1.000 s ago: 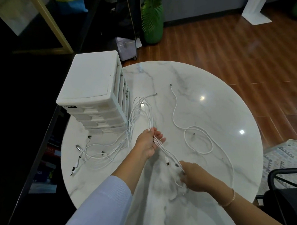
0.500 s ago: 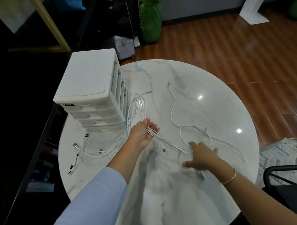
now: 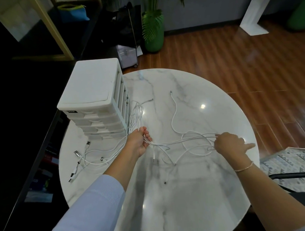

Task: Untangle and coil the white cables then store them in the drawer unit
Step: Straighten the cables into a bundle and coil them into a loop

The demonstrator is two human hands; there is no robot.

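Right hand (image 3: 228,143) has pulled white cables (image 3: 182,142) rightward from left hand (image 3: 139,142).

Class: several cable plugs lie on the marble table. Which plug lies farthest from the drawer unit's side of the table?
The small plug ending the lone cable right of the drawer unit; the others cluster at the table's left edge.

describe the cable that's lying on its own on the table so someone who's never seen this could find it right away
Start at the round marble table and look right of the white drawer unit. The lone cable snakes from a small plug near the table's far middle toward the right hand. Unlike the bundled cables in the left hand, it runs singly.
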